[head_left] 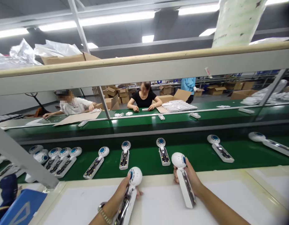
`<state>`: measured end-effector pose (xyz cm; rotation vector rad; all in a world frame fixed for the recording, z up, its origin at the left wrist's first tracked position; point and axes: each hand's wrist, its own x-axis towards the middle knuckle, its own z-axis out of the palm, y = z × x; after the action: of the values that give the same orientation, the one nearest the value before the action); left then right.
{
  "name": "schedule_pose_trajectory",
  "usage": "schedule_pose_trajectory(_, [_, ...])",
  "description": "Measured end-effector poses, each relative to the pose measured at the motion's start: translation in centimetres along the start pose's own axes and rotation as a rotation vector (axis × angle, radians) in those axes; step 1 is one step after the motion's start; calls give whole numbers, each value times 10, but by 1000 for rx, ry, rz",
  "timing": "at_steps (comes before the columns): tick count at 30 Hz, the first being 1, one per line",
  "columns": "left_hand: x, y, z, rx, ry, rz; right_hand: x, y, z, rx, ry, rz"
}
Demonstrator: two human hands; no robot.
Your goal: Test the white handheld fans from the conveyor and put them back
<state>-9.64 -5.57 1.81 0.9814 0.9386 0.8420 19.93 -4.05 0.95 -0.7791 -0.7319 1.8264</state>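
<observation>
My left hand (122, 191) is wrapped round a white round-headed handheld device (135, 176). Its open handle shows a circuit board and slants down toward the bottom edge of the view. In my right hand (193, 175) is a second device of the same kind (184, 189), gripped just under its ball-shaped head, with the handle pointing down. Both are held above the white work surface (158, 209) by the green conveyor belt (144, 153). Nearest to them on the belt lie two more such devices, one (164, 155) between my hands and another (124, 159) further left.
Several similar devices lie along the belt, bunched at the left by a metal post (29, 159). A blue box (24, 207) stands at lower left. A rail (144, 70) crosses overhead. Beyond, two people sit at a second green belt (135, 125) with white parts and cardboard.
</observation>
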Motion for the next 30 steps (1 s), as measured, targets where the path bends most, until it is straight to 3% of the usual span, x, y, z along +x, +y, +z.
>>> schedule_pose_trajectory(4, [6, 3, 2, 11, 66, -34, 15, -5, -9, 8, 69, -53])
schedule_pose_trajectory(8, [34, 9, 11, 92, 267, 44, 53, -2, -13, -391, 272, -239])
schedule_pose_trajectory(11, [67, 19, 10, 308, 409, 126, 88, -6, -10, -560, 336, -343])
schedule_pose_trajectory(14, [91, 37, -6, 572, 535, 264, 110, -21, -10, -692, 323, -377])
schedule_pose_trajectory(18, [92, 62, -31, 682, 612, 417, 103, -62, -35, -891, 432, -378])
schedule_pose_trajectory(22, [83, 73, -21, 778, 513, 650, 70, -117, -89, -1020, 768, -293])
schedule_pose_trajectory(23, [86, 73, -12, 807, 476, 634, 61, -129, -102, -1032, 850, -233])
schedule_pose_trajectory(25, [99, 70, 9, 848, 446, 435, 49, -145, -125, -1043, 941, -113])
schedule_pose_trajectory(27, [120, 66, 29, 840, 445, 281, 43, -150, -138, -1048, 926, -32])
schedule_pose_trajectory(30, [150, 60, 48, 789, 462, 130, 41, -139, -138, -1009, 855, 13])
